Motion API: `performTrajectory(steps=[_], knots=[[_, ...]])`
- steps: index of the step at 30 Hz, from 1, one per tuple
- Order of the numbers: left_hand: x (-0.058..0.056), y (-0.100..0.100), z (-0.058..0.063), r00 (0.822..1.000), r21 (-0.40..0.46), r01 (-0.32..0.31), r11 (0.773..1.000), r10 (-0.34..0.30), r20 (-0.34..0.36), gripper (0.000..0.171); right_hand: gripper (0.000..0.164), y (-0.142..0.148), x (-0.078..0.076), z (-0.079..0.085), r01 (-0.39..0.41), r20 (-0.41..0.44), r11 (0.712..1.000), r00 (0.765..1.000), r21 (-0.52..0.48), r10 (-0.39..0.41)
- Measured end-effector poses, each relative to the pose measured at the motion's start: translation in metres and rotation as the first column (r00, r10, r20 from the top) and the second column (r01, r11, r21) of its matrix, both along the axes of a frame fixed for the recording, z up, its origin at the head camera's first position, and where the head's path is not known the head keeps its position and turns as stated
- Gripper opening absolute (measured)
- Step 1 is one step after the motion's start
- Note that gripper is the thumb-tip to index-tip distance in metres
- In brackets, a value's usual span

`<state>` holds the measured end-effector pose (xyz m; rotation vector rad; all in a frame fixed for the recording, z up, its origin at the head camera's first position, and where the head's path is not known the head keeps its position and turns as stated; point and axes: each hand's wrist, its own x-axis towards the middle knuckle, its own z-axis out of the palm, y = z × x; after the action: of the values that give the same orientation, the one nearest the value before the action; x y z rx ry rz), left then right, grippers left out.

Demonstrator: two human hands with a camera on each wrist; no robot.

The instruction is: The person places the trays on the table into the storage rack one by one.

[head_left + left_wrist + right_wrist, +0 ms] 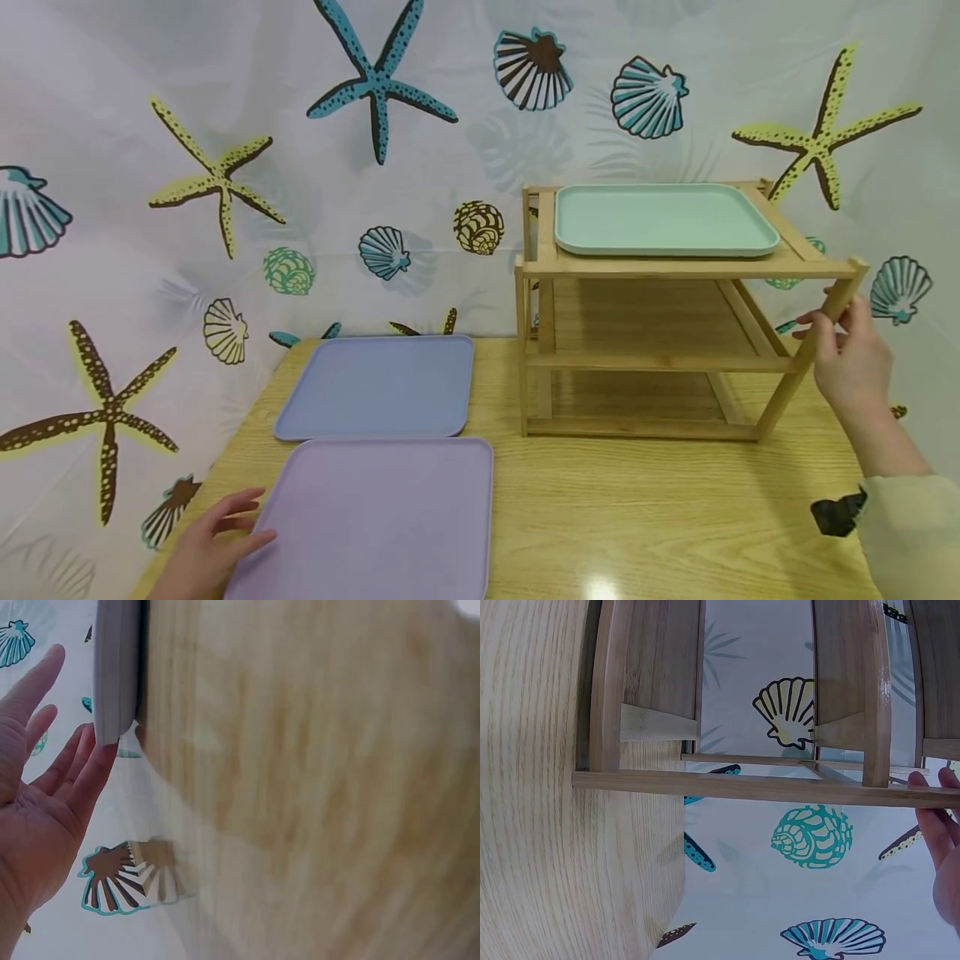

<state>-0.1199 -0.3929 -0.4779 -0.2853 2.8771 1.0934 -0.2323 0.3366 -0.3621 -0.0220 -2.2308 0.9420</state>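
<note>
My left hand (213,542) is at the left edge of a purple tray (382,517) lying on the table. Its fingers are loosely extended, with fingertips right at the tray's rim (116,671) in the left wrist view. On the right, my right hand (855,350) holds the front right post (783,400) of a tiered wooden rack (652,362), fingers around it below the top corner. The right wrist view shows fingertips (934,817) against that post. A mint green tray (663,218) lies on the rack's top shelf.
A blue tray (382,387) lies behind the purple one, their edges meeting. The wooden table (637,508) runs back to a white cloth (420,200) printed with shells and starfish. A small black object (836,512) shows beside the right sleeve (911,533).
</note>
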Motion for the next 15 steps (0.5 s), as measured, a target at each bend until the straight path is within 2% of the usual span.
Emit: performTrajectory(steps=[4, 7, 11, 15], knots=[[-0.001, -0.005, 0.001, 0.995, 0.043, -0.003, 0.999, -0.002, 0.105, 0.08, 0.033, 0.0, 0.001, 0.0, -0.009, -0.003, 1.0, 1.0, -0.008, 0.009], [-0.001, -0.007, 0.001, 0.987, 0.068, 0.004, 0.998, -0.015, 0.16, 0.076, 0.034, -0.001, 0.002, 0.001, -0.006, -0.003, 1.0, 1.0, -0.007, 0.006], [-0.002, -0.01, 0.0, 0.983, 0.074, 0.035, 0.997, -0.047, 0.179, 0.067, 0.033, -0.001, 0.002, 0.003, 0.005, -0.011, 1.0, 1.0, 0.0, -0.005], [-0.003, -0.012, 0.0, 0.985, 0.102, 0.061, 0.993, -0.076, 0.154, 0.062, 0.032, 0.0, 0.002, 0.004, 0.014, -0.032, 1.0, 0.999, 0.003, -0.013]])
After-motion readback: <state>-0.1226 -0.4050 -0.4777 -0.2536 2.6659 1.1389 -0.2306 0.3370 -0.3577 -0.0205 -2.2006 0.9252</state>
